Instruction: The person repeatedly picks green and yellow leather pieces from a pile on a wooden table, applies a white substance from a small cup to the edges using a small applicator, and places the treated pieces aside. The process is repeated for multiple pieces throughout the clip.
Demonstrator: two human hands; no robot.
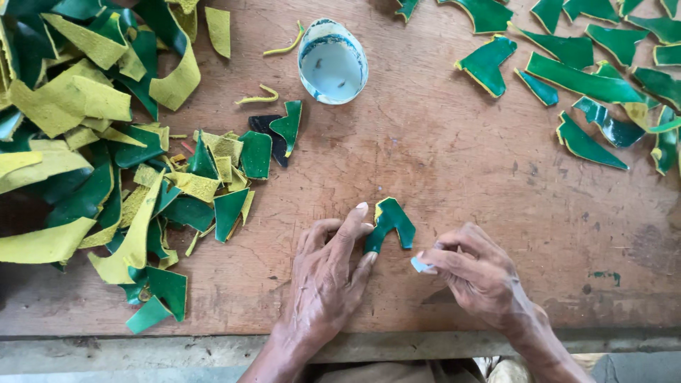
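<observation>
Near edge of the wooden tabletop (pixel 454 163): both of the person's hands at work, close together.

Left hand (pixel 328 273) lies palm down on the wood, fingers (pixel 352 225) spread and pressing the lower left edge of a small green leather piece (pixel 391 221). That piece is notched, arch-like, glossy green on top with a thin yellow rim; it lies flat on the tabletop just above and between the two hands. Left fingers not closed round it, only holding it down.

Right hand (pixel 477 273) just to the right of the piece, not touching it. Its fingers are pinched shut on a small pale grey tool (pixel 423 265), the tip pointing left toward the piece. What kind of tool it is cannot be told.

Mid distance, left: big loose heap of green and yellow offcuts (pixel 106 149), some turned suede side up, spilling toward the middle. One dark piece (pixel 273 135) lies at the heap's inner edge.

Farther off, centre: a small white bowl (pixel 332 60) with a blue-green smeared rim, two yellow slivers (pixel 273 71) beside it.

Far right: a spread of cut green pieces (pixel 589 78), glossy side up, laid apart from one another
</observation>
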